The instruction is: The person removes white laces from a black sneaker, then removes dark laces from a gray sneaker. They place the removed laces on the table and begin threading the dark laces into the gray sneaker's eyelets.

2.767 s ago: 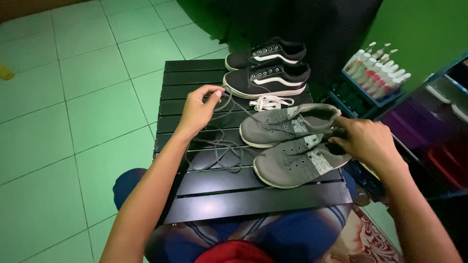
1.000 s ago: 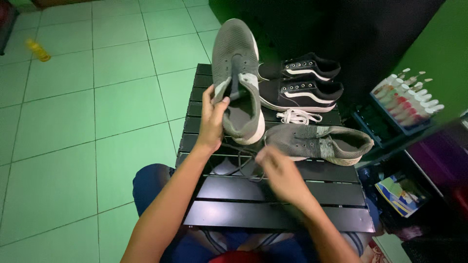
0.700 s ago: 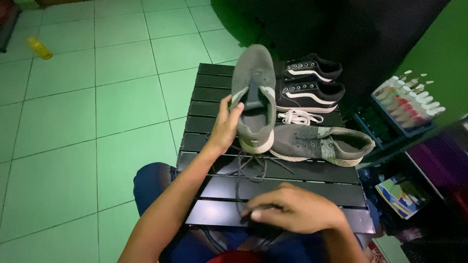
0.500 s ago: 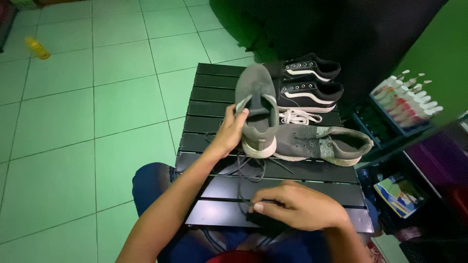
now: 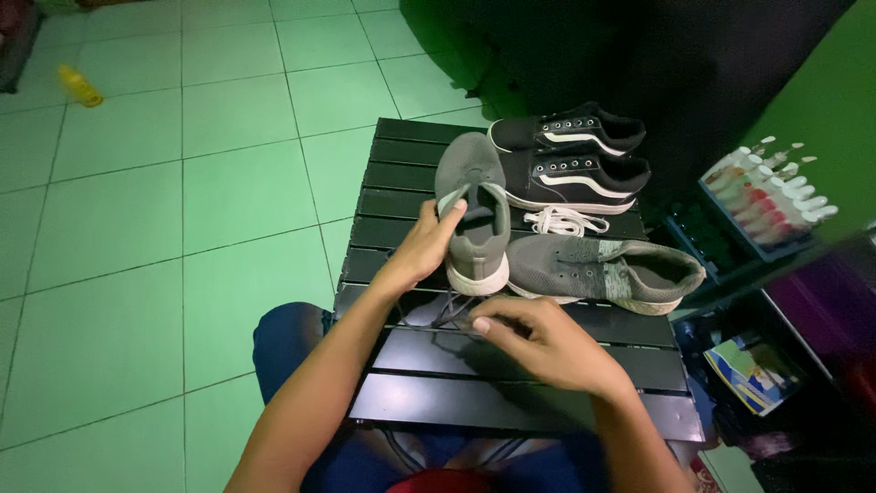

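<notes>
arms: both bare to above the elbow, no sleeves in view | left hand point(image 5: 422, 248): bare, no glove, ring or watch | right hand point(image 5: 538, 340): bare, likewise unadorned | legs: dark blue trousers point(image 5: 283, 342) | lap: red cloth patch point(image 5: 443, 481) at frame bottom

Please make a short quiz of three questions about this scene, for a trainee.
1. True or false: the left hand holds a grey shoe tilted up off the black slatted table.
2. Which shoes stand at the table's far edge? A) black pair with white stripes B) red boots C) sandals
3. What does the right hand pinch?

Key: 1 true. 2 A. 3 a dark shoelace.
</notes>
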